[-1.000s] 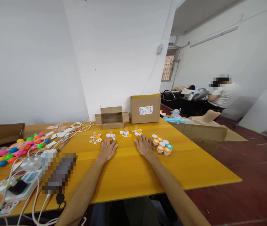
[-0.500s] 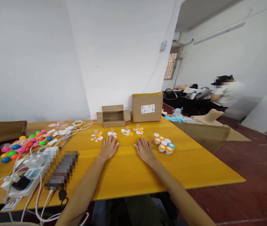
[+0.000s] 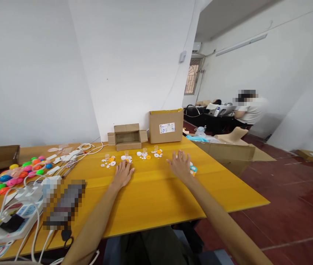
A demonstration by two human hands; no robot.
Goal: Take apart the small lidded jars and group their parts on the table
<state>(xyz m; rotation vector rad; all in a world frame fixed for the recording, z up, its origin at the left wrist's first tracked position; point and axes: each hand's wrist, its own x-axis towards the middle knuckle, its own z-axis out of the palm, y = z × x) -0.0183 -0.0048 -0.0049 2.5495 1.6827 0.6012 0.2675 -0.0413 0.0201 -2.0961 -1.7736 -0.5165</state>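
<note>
My left hand (image 3: 123, 173) lies flat and open on the yellow table (image 3: 150, 195), just in front of a row of small white and orange parts (image 3: 130, 158). My right hand (image 3: 180, 165) is lifted off the table with fingers spread, holding nothing. It hovers over a cluster of small jars with orange, white and teal lids (image 3: 192, 169) and hides most of them.
Two cardboard boxes (image 3: 166, 126) (image 3: 127, 136) stand at the far table edge. Coloured plastic balls (image 3: 13, 175), a power strip (image 3: 15, 217) and white cables lie at the left. A person (image 3: 248, 110) sits at the back right beyond flattened cardboard (image 3: 233, 151).
My right hand has risen off the table and moved right, over the lidded jars. My left hand stays flat. The view has shifted slightly.
</note>
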